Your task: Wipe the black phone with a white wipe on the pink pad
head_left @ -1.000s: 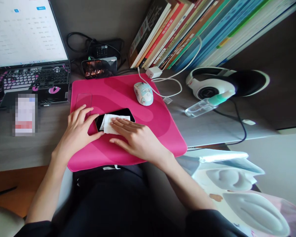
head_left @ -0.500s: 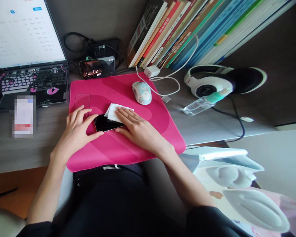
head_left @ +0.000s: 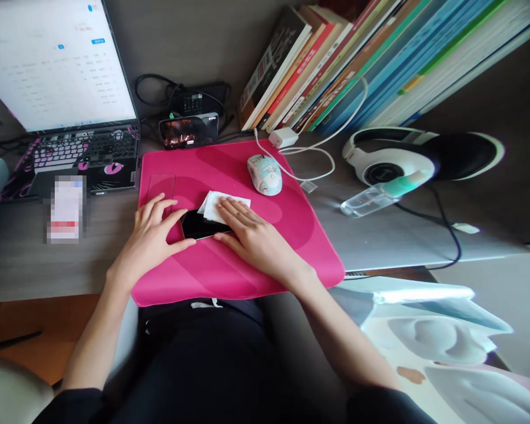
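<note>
A black phone point(head_left: 196, 224) lies flat on a bright pink mat point(head_left: 229, 259) on the desk. My left hand point(head_left: 152, 238) rests on the mat with thumb and fingers braced against the phone's left end. My right hand point(head_left: 251, 235) lies flat, fingers pressing a folded white wipe point(head_left: 214, 203) at the phone's far right edge. The right part of the phone is hidden under my fingers and the wipe.
A patterned mouse point(head_left: 265, 174) sits on the mat's far side, with a white charger and cable point(head_left: 287, 141) behind it. A second phone point(head_left: 188, 131) stands lit behind the mat. An open laptop point(head_left: 66, 106), leaning books point(head_left: 335, 65), white headphones point(head_left: 393, 156) and a small spray bottle point(head_left: 375, 197) surround them.
My right hand slid the white wipe from the middle of the phone's screen to its far edge. My left hand stayed braced on the phone. The view shifted slightly.
</note>
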### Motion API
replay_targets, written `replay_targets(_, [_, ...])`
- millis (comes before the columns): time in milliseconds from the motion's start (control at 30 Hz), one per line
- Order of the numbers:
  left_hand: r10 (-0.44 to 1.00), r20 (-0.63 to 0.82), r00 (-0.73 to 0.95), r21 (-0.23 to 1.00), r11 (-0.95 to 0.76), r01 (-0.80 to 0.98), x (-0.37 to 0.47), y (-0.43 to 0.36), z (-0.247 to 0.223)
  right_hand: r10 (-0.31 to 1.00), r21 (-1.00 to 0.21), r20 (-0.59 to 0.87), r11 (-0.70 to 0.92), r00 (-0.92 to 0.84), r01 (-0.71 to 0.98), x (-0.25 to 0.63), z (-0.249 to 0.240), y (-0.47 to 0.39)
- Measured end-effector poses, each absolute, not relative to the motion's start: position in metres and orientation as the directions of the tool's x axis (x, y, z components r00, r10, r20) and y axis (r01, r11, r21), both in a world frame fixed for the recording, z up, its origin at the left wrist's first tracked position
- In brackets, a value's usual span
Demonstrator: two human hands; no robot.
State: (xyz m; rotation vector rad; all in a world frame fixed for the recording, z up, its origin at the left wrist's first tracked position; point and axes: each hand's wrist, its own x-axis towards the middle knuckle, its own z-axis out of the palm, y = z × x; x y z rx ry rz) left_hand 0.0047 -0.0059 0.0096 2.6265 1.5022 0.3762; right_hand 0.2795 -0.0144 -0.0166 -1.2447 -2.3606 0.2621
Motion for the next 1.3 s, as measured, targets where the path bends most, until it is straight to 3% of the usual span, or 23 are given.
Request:
replay_targets(267, [0.873,0.154,0.463,0.218,-0.487,0.846,0.005,-0.007,0.009,0.772,-0.245,0.310,0.629,-0.555,0.738,0.281,0.001,-0.047])
replay_targets(567, [0.865,0.163,0.475,0.236,-0.501,0.833,0.003,-0.005,0.008,0.788,-0.407,0.323,0.616,-0.524,0.675,0.277,-0.016,-0.009])
replay_targets(867, [0.862,0.162,0.479,0.192,-0.504,0.842,0.004,-0.006,0.010,0.769,-0.270,0.238,0.639,-0.593,0.720,0.287,0.011,-0.050])
replay_targets(1100, [0.854,0.177,0.490,0.201,-0.519,0.831,0.003,-0.003,0.008,0.789,-0.380,0.309,0.614,-0.530,0.692,0.263,-0.013,-0.022])
replay_targets(1300, [0.859,0.172,0.481,0.173,-0.507,0.844,0.005,-0.004,0.009,0.790,-0.290,0.348,0.602,-0.504,0.744,0.255,-0.014,-0.020])
